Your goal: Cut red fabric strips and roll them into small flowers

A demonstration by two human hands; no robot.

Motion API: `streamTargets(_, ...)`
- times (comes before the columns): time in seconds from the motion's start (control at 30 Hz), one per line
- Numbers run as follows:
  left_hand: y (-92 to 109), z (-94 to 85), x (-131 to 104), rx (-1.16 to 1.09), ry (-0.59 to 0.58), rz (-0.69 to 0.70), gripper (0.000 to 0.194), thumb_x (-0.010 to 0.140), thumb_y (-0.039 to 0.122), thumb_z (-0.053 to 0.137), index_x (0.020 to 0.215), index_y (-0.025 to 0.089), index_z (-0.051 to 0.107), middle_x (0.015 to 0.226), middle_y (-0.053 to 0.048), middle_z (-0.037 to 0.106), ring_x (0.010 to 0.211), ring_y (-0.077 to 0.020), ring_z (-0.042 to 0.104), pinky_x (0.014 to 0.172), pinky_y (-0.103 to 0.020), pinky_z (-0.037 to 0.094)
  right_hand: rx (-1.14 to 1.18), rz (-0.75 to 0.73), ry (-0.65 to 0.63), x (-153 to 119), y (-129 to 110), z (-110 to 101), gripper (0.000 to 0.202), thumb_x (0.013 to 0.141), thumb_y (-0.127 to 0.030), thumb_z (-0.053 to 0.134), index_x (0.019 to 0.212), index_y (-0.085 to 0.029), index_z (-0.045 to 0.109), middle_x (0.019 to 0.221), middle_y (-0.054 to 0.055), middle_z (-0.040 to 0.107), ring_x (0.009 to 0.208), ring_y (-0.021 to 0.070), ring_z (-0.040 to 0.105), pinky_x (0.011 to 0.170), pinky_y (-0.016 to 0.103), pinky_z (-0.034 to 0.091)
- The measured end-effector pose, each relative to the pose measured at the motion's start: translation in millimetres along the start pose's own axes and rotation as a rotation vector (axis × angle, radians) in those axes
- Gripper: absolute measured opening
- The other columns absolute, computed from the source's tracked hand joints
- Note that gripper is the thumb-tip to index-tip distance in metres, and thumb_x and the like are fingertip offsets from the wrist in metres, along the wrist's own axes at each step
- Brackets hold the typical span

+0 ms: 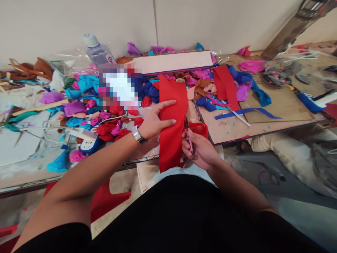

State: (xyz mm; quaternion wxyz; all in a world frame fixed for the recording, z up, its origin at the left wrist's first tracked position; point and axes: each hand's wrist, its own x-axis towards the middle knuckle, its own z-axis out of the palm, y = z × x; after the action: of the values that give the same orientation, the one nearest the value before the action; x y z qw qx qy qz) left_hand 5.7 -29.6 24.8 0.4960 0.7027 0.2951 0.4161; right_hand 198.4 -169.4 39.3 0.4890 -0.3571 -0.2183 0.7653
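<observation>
A long strip of red cloth [171, 147] hangs over the table's front edge towards my lap. My left hand [152, 123] grips its left side, thumb and forefinger lying across the front and the other fingers hidden behind. In my right hand [202, 148] are small scissors [190, 140] with pink handles, fingers closed round them. The dark blades point away from me along the cloth's right edge; whether they are apart is too small to tell. Another fold of red cloth [198, 130] shows just behind the scissors.
Coloured cloth scraps [88, 84] crowd the table's left and back. A bottle [98, 51] stands near the wall beside a long white box [173, 62]. On the right lie another red strip [225, 88], a blue strip [252, 111] and a blue-white power strip [312, 102]. A person's leg [286, 147] shows at right.
</observation>
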Motion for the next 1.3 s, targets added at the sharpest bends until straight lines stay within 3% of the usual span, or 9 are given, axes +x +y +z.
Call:
streamTargets(0.37,0,0.1,0,-0.003,-0.044,0.007,0.077,0.078,0.035,0.091,0.150,0.025,0.066,0.158,-0.011,0.064,0.148,-0.0349,0.060,0.129,-0.056,0.046,0.004,-0.005,-0.001,0,0,-2,0.050,0.084,-0.060,0.089,0.100,-0.019,0.065,0.066,-0.007,0.058,0.047,0.0064,0.051,0.036,0.016,0.021)
streamTargets(0.73,14,1.2,-1,0.090,-0.124,0.075,0.079,0.078,0.041,0.092,0.150,0.022,0.065,0.156,-0.014,0.065,0.146,-0.0354,0.062,0.125,-0.053,0.049,0.009,-0.008,0.024,2,-6,-2,0.045,0.090,-0.059,0.085,0.101,-0.019,0.066,0.067,-0.006,0.056,0.047,0.0068,0.048,0.036,0.018,0.017)
streamTargets(0.93,18,1.6,-3,0.112,-0.150,0.056,0.079,0.080,0.041,0.091,0.151,0.022,0.064,0.157,-0.013,0.064,0.144,-0.0353,0.063,0.126,-0.053,0.049,0.016,-0.016,0.013,4,-7,-1,0.052,0.084,-0.060,0.090,0.101,-0.017,0.067,0.067,-0.007,0.057,0.047,0.0061,0.050,0.035,0.017,0.019)
streamTargets(1.1,18,2.4,-3,0.078,-0.173,0.053,0.080,0.080,0.041,0.092,0.152,0.022,0.063,0.159,-0.013,0.063,0.144,-0.0347,0.063,0.126,-0.052,0.049,0.010,-0.020,0.017,6,-8,1,0.048,0.090,-0.060,0.085,0.100,-0.018,0.065,0.068,-0.007,0.057,0.045,0.0059,0.051,0.034,0.016,0.020)
streamTargets(1.2,16,3.2,-3,0.047,-0.158,0.052,0.072,0.085,0.043,0.088,0.150,0.024,0.066,0.158,-0.012,0.065,0.146,-0.0337,0.062,0.128,-0.052,0.048,0.004,-0.025,0.013,5,-8,2,0.047,0.092,-0.061,0.082,0.102,-0.019,0.065,0.069,-0.007,0.059,0.045,0.0063,0.052,0.033,0.017,0.020)
streamTargets(1.3,11,3.5,-2,0.039,-0.070,0.021,0.056,0.092,0.046,0.081,0.142,0.024,0.071,0.152,-0.011,0.069,0.144,-0.0317,0.064,0.128,-0.052,0.047,-0.024,-0.018,0.006,4,-5,1,0.050,0.091,-0.064,0.081,0.106,-0.020,0.065,0.069,-0.006,0.062,0.045,0.0084,0.057,0.032,0.017,0.021)
